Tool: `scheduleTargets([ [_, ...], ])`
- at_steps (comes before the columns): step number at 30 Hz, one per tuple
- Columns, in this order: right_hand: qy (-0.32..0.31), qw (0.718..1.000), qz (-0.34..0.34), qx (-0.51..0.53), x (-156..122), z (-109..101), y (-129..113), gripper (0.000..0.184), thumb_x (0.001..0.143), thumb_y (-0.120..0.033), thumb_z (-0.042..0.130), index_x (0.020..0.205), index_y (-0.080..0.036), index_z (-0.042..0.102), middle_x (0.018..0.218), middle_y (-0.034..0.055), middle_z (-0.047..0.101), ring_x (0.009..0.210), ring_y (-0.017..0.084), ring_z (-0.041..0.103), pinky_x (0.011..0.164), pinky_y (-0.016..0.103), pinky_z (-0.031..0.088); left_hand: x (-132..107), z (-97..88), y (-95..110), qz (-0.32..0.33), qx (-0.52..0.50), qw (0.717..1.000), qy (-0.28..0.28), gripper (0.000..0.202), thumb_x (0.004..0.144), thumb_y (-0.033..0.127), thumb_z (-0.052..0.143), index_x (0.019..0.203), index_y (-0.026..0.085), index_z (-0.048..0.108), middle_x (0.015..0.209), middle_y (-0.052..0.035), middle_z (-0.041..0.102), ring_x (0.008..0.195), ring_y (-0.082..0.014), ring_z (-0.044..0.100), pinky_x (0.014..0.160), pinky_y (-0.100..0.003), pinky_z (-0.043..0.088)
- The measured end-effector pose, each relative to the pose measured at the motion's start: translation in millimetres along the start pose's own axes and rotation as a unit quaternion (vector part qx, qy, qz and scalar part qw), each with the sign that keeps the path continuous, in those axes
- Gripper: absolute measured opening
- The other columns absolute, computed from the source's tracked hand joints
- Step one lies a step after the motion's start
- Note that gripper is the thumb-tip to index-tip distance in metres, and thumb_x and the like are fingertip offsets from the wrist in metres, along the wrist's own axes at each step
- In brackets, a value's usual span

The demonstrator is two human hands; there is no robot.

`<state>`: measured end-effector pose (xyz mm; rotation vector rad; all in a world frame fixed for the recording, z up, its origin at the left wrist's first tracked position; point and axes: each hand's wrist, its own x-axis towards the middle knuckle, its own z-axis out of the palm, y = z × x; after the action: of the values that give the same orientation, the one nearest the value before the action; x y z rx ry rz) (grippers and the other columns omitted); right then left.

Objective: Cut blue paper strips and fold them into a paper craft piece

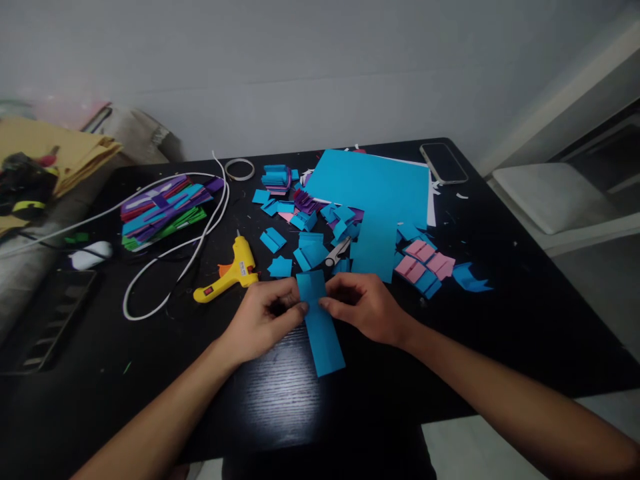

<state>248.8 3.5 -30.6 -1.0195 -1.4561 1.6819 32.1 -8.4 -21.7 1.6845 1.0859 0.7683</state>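
Note:
A long blue paper strip (323, 333) is held up between my two hands above the front of the black table, its lower end toward me. My left hand (267, 313) pinches the strip's left edge between thumb and fingers. From the other side, my right hand (367, 307) grips its right edge the same way. Just beyond my hands lie small folded blue paper pieces (311, 252) and a pair of scissors (339, 252), partly covered. A wider blue paper strip (375, 247) rests behind my right hand.
A yellow glue gun (227, 270) lies left, near a looping white cable (145, 317). Bundled coloured strips (165, 207) sit farther left. Large blue sheets (370, 183) and a phone (443, 163) are at the back. Pink and blue folded pieces (425, 263) lie right. A tape roll (240, 179) stands behind.

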Motion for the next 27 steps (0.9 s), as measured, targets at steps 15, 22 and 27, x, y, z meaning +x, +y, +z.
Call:
scheduleTargets([
  [15, 0.044, 0.999, -0.012, -0.017, 4.1, 0.7, 0.7, 0.030, 0.079, -0.045, 0.085, 0.080, -0.019, 0.069, 0.076, 0.0004, 0.068, 0.067, 0.015, 0.061, 0.063, 0.027, 0.053, 2.1, -5.1, 2.1, 0.027, 0.031, 0.997, 0.069, 0.017, 0.094, 0.029, 0.061, 0.084, 0.016, 0.066, 0.064, 0.0027, 0.057, 0.057, -0.0106, 0.051, 0.055, -0.022, 0.042],
  [22, 0.037, 0.999, 0.002, -0.022, 1.4, 3.5, 3.1, 0.030, 0.078, -0.043, 0.086, 0.082, -0.019, 0.070, 0.078, 0.0002, 0.068, 0.071, 0.015, 0.062, 0.065, 0.027, 0.052, -0.4, 0.7, -1.1, 0.049, 0.074, 0.996, 0.032, 0.031, 0.094, 0.028, 0.061, 0.067, 0.018, 0.050, 0.062, 0.0050, 0.046, 0.058, -0.0097, 0.043, 0.055, -0.022, 0.036],
  [27, 0.025, 1.000, 0.002, -0.006, 0.6, 3.4, 2.2, 0.028, 0.078, -0.041, 0.086, 0.084, -0.018, 0.071, 0.080, 0.0001, 0.069, 0.072, 0.015, 0.062, 0.068, 0.027, 0.052, -0.8, 1.4, -0.8, 0.048, 0.066, 0.996, 0.023, 0.031, 0.095, 0.028, 0.061, 0.067, 0.019, 0.050, 0.061, 0.0051, 0.044, 0.057, -0.0097, 0.041, 0.055, -0.022, 0.036],
])
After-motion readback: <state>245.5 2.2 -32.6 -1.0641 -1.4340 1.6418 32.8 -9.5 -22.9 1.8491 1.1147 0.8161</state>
